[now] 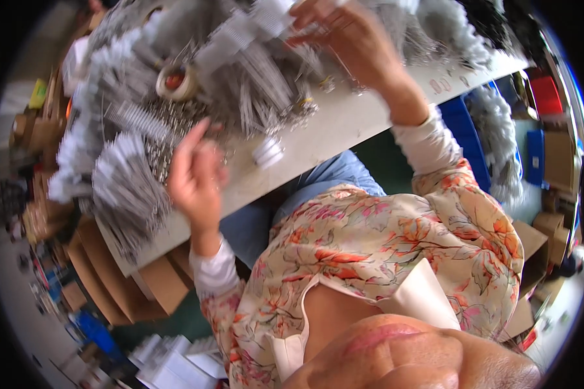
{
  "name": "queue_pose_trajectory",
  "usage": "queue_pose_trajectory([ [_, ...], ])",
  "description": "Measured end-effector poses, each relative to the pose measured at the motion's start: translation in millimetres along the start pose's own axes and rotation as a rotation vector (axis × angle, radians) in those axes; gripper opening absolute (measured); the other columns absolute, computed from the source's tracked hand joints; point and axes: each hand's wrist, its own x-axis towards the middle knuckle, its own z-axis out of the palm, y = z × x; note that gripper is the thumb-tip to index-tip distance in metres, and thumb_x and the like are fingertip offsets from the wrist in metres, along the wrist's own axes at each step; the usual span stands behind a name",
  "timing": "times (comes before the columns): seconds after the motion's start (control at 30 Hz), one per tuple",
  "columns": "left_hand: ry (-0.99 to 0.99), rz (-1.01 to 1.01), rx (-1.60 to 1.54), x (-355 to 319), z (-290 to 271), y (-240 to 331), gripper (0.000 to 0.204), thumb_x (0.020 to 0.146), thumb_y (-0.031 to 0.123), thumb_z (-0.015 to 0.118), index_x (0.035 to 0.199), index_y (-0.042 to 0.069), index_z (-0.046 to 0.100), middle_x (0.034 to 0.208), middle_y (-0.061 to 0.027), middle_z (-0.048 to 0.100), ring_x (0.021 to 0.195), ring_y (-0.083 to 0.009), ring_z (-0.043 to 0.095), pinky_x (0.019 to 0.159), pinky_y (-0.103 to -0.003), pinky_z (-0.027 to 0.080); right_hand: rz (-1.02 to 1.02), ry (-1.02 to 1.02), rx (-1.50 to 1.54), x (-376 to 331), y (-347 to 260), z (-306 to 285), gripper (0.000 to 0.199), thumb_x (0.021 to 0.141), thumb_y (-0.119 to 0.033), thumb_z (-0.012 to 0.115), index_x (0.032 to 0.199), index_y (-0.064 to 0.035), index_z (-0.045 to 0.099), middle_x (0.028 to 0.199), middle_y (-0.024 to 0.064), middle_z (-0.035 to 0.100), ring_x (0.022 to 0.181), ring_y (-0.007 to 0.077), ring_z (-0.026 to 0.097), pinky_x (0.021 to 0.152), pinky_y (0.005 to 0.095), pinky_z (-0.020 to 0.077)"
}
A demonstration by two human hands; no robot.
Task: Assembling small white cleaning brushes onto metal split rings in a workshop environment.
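Note:
My right hand (350, 39) reaches to the far side of the white table (357, 123), its fingers closed on a bundle of pale grey strips (269, 16) within a big heap of similar bundles (253, 78). My left hand (194, 175) hovers over the near-left part of the table. Its index finger points up and the other fingers are curled. It is blurred, so I cannot tell whether it holds anything. Small shiny metal pieces (169, 129) lie scattered just beyond it. A fanned grey bundle (126, 191) lies to its left.
A roll of tape (173, 81) sits among the bundles, and a small white roll (268, 152) lies on bare tabletop. Cardboard boxes (110, 279) stand under the table's left end. Blue crates (466, 133) and a red crate (546, 94) are on the right.

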Motion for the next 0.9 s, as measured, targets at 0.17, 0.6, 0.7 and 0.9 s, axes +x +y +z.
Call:
queue_pose_trajectory([
  [0.17, 0.082, 0.367, 0.368, 6.6, 18.7, -26.0, 0.028, 0.085, 0.003, 0.057, 0.113, 0.001, 0.057, 0.08, -0.0078, 0.057, 0.059, -0.0155, 0.056, 0.051, -0.026, 0.043, 0.37, -0.124, 0.081, -35.8, 33.3, 129.0, 0.02, 0.093, -0.019, 0.054, 0.107, -0.0057, 0.057, 0.106, 0.0022, 0.053, 0.1, 0.0126, 0.051, 0.087, 0.0266, 0.0419],
  [0.6, 0.053, 0.223, 0.263, -55.8, -0.2, -58.6, 0.021, 0.073, -0.006, 0.069, 0.092, 0.0, 0.062, 0.105, -0.0134, 0.05, 0.089, -0.0221, 0.059, 0.069, -0.028, 0.053, 0.808, 0.278, 0.821, -62.0, 61.8, 153.7, 0.02, 0.096, -0.019, 0.046, 0.104, -0.0042, 0.057, 0.087, 0.0009, 0.06, 0.076, 0.0104, 0.058, 0.075, 0.026, 0.0511],
  [0.7, 0.043, 0.749, 0.633, -59.3, -25.5, -26.6, 0.045, 0.072, 0.012, 0.075, 0.112, 0.003, 0.056, 0.114, -0.0132, 0.046, 0.104, -0.0265, 0.049, 0.086, -0.038, 0.044, 0.714, -0.032, 0.722, -53.0, 56.2, 131.6, 0.02, 0.096, -0.019, 0.047, 0.105, -0.0039, 0.056, 0.081, -0.0023, 0.057, 0.064, 0.0069, 0.05, 0.061, 0.0212, 0.0458],
  [0.9, -0.184, 0.4, 0.047, -50.3, -59.2, 1.0, 0.115, 0.059, 0.046, 0.082, 0.141, 0.0, 0.015, 0.142, -0.0183, 0.024, 0.122, -0.0305, 0.04, 0.099, -0.042, 0.033, 0.312, -0.594, -0.415, -67.5, 39.0, 169.6, 0.014, 0.082, -0.012, 0.06, 0.091, -0.0026, 0.065, 0.076, 0.0103, 0.066, 0.069, 0.0168, 0.064, 0.065, 0.03, 0.0501],
])
